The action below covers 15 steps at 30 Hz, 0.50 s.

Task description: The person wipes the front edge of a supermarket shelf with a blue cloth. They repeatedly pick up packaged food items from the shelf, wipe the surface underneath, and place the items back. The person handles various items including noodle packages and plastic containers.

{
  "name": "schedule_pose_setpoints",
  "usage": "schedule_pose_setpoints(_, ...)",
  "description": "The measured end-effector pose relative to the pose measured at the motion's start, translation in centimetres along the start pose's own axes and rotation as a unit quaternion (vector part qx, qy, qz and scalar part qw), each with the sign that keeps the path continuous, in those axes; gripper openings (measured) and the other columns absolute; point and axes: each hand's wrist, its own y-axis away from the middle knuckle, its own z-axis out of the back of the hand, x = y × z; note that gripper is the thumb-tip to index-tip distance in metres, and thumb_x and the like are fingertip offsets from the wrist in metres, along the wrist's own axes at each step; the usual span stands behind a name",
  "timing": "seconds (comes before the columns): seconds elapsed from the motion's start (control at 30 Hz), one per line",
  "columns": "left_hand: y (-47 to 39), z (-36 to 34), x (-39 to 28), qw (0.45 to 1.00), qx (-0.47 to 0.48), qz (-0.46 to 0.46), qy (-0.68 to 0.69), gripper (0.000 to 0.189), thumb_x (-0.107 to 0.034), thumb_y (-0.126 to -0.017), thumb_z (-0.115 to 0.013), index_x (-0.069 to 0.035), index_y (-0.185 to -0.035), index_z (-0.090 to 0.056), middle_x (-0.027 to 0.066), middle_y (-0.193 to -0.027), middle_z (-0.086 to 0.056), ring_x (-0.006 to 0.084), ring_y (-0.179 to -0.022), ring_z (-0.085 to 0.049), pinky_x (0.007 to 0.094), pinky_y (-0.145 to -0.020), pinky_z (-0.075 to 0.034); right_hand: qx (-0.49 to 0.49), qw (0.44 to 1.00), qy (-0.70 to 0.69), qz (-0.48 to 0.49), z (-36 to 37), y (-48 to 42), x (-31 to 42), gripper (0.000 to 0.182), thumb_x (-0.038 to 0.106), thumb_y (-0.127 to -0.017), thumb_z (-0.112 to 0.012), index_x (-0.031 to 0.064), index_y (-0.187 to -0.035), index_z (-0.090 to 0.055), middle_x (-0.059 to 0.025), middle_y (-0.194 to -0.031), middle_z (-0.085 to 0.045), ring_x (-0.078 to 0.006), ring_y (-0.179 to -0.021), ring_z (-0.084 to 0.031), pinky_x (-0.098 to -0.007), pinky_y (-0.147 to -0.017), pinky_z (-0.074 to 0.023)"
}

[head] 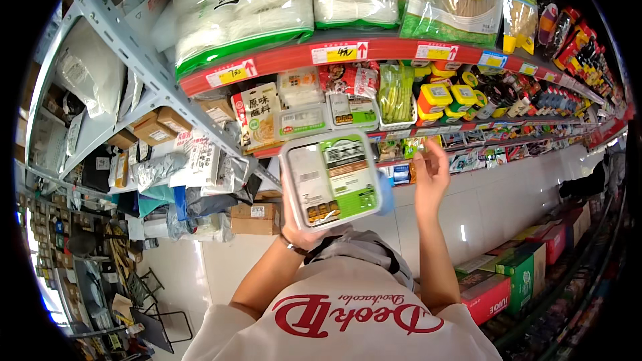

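My left hand (300, 228) supports a sealed clear plastic food box (335, 180) from its lower left side. A green, white and black printed label covers the right part of its lid, and most of my fingers are hidden beneath it. To the right of the box, my right hand (432, 173) is raised with thumb and fingers apart, holding nothing. Beyond it, a shelf carries a similar green-labelled box (354, 111), a flat clear pack (302, 121), a seasoning pouch (257, 116) and a white basket (398, 119) of long green packs (395, 89).
Large noodle bags (241, 15) fill the upper shelf above a red price rail (291, 62). Yellow-lidded tubs (434, 98) stand to the right. A grey metal rack (150, 77) with parcels is at left. A cardboard box (255, 218) and juice cartons (486, 297) are lower down.
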Motion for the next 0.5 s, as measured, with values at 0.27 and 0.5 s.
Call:
schedule_pose_setpoints(0.27, 0.5, 3.7, -4.8, 0.995, -0.081, -0.054, 0.014, 0.062, -0.057, -0.091, -0.041, -0.012, -0.133, -0.05, 0.0115, -0.134, -0.051, 0.0363, -0.123, -0.047, 0.0553, -0.103, -0.035, 0.02, 0.972, 0.112, -0.208, 7.8, 5.4, -16.3, 0.023, 0.001, -0.086, -0.059, 0.0003, -0.109, -0.06, -0.0085, -0.1, -0.064, -0.0144, -0.083, -0.06, -0.0283, -0.073, -0.0491)
schedule_pose_setpoints(0.5, -0.7, 5.0, -4.0, 0.992, -0.104, 0.039, -0.06, 0.069, -0.064, -0.089, -0.042, -0.014, -0.137, -0.045, 0.0099, -0.138, -0.048, 0.0346, -0.124, -0.046, 0.0533, -0.104, -0.035, 0.037, 0.937, 0.139, -0.317, 5.3, 11.3, -18.1, 0.024, 0.0, -0.083, -0.06, -0.0007, -0.107, -0.061, -0.0116, -0.101, -0.065, -0.0174, -0.08, -0.064, -0.0294, -0.071, -0.0497)
